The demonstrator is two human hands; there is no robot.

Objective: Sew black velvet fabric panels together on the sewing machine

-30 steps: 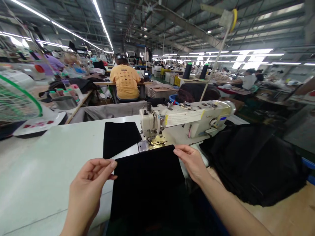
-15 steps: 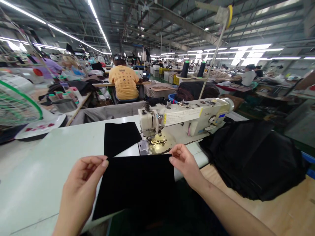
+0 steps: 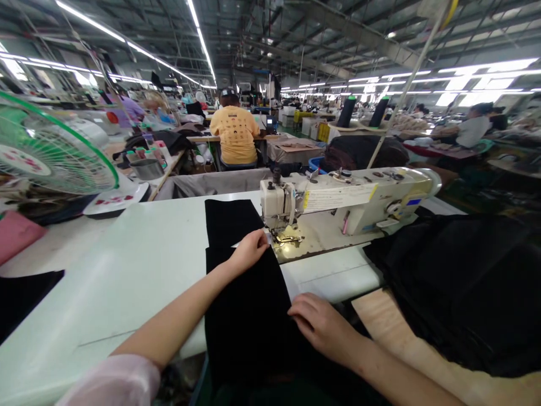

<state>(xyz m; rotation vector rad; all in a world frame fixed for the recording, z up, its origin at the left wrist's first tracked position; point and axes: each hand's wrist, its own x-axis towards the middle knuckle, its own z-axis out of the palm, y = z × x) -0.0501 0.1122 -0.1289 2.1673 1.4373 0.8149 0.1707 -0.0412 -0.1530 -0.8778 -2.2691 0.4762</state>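
A black fabric piece point(image 3: 245, 304) hangs over the table's front edge, its right side running up toward the sewing machine's needle area. My left hand point(image 3: 252, 248) is closed on its upper right corner, just left of the presser foot. Lower down, my right hand point(image 3: 315, 322) pinches the right edge of the same piece. Another black fabric piece point(image 3: 230, 217) lies flat behind it, partly covered. The white sewing machine point(image 3: 333, 203) stands on the right, with its metal needle plate point(image 3: 291, 239) lit. Whether the corner sits under the foot cannot be made out.
A heap of black fabric point(image 3: 460, 287) lies at right on a wooden board point(image 3: 406, 332). A fan with a green rim point(image 3: 54, 152) stands at left. More black cloth point(image 3: 25, 299) rests on the left table. A person in a yellow shirt point(image 3: 234, 132) sits ahead.
The fabric has turned, so its held edge now runs front to back. My left hand has moved forward to the needle area; my right hand has come lower. The view has swung left.
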